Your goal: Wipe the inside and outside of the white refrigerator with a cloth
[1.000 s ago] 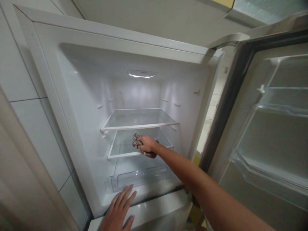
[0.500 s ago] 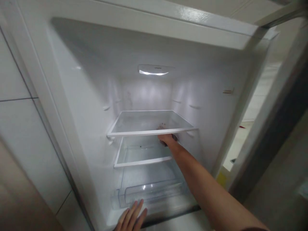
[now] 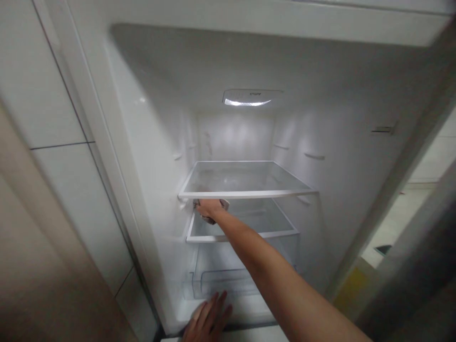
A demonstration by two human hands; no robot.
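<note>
My right hand (image 3: 210, 208) reaches into the fridge (image 3: 149, 228), between the upper glass shelf (image 3: 245, 179) and the lower glass shelf (image 3: 261, 216). It is closed on a crumpled dark-and-light cloth (image 3: 208, 220), whose edges stick out on both sides of the hand near the left wall. Part of the fingers is hidden behind the upper shelf's white front edge. Low down, my left hand (image 3: 206, 319) rests with fingers stretched out by the fridge's bottom front edge, holding nothing.
A clear plastic drawer (image 3: 228, 283) sits below the shelves. The fridge lamp (image 3: 247, 99) glows at the top. White wall tiles (image 3: 53, 95) run along the left, and a blurred dark door edge (image 3: 409, 280) stands at the right.
My right hand has swept with the cloth from the right part of the lower shelf space to the left side. The view has shifted, and my left hand stays low at the front.
</note>
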